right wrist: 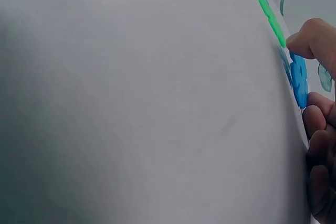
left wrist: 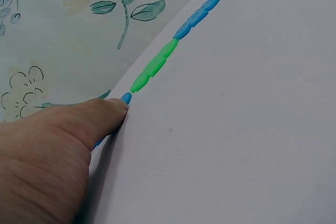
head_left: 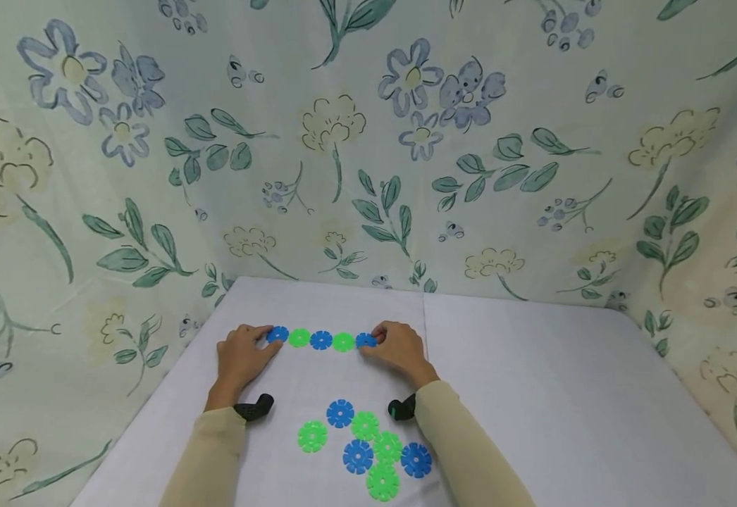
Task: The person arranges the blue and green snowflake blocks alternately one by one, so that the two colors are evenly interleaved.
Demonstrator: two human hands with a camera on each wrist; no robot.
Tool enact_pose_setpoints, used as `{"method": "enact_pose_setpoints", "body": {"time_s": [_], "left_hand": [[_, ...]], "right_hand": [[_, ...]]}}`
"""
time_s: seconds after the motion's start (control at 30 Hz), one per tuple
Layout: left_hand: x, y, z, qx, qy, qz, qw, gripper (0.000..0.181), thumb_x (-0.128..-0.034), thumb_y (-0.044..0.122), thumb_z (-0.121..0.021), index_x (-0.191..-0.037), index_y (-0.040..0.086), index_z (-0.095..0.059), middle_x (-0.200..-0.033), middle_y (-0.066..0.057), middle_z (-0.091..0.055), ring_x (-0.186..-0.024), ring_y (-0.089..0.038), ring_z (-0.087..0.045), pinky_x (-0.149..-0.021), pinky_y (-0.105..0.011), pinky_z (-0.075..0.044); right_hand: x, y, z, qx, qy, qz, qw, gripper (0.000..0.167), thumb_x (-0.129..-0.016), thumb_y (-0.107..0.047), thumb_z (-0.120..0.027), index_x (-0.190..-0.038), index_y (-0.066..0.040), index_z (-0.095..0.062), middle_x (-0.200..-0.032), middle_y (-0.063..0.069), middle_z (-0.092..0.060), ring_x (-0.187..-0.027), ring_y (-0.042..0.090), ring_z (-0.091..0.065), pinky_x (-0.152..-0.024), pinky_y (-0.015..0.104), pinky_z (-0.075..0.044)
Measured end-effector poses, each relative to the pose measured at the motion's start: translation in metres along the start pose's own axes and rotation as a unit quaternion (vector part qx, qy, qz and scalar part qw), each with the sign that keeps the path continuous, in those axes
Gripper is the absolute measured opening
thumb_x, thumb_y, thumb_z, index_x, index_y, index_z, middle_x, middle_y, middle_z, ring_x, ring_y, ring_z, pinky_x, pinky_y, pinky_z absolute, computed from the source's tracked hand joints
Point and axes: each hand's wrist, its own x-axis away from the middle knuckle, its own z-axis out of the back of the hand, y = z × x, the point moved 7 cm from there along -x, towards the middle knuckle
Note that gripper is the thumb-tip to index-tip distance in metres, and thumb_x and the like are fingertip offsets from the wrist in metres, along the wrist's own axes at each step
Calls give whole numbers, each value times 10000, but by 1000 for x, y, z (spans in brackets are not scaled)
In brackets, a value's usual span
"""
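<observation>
Five notched plastic discs, blue and green by turns, form a row across the white table. At the row's left end, my left hand (head_left: 242, 360) holds a blue disc (head_left: 277, 334) between thumb and forefinger; the thumb covers much of it in the left wrist view. My right hand (head_left: 402, 350) pinches the blue disc (head_left: 365, 340) at the right end. In the right wrist view this blue disc (right wrist: 299, 80) is tilted, with part of it off the table. Between them lie a green disc (head_left: 299, 334), a blue disc (head_left: 320, 335) and another green disc (head_left: 343, 338).
Nearer the front, a loose group of blue discs (head_left: 358, 452) and green discs (head_left: 312, 432) lies between the forearms, some overlapping. White cloth covers the table (head_left: 552, 394). A flowered curtain (head_left: 337, 232) hangs behind and along both sides.
</observation>
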Motion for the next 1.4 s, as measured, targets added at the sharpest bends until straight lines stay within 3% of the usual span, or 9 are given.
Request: {"method": "enact_pose_setpoints", "body": {"time_s": [0.67,1.4], "left_hand": [[-1,4,1,59,70,-45,9999,524,-897,487,-701,-1327,190,-667,-1238,-177,-649,-1122,-372,-581,-861,-519,-346],[-2,-3,2,-47,92,-13,9999,517,-897,499,-695,-1322,207,-668,-1237,-163,-657,-1117,-367,-583,-865,-531,-358]], "right_hand": [[-2,0,-1,194,-1,77,9998,408,-739,-517,-809,-975,-204,-697,-853,-79,-650,-802,121,-570,-773,341,-476],[0,-3,-2,21,-46,121,9999,407,-745,-482,-829,-1017,-201,-717,-869,-82,-656,-807,111,-574,-762,324,-477]]}}
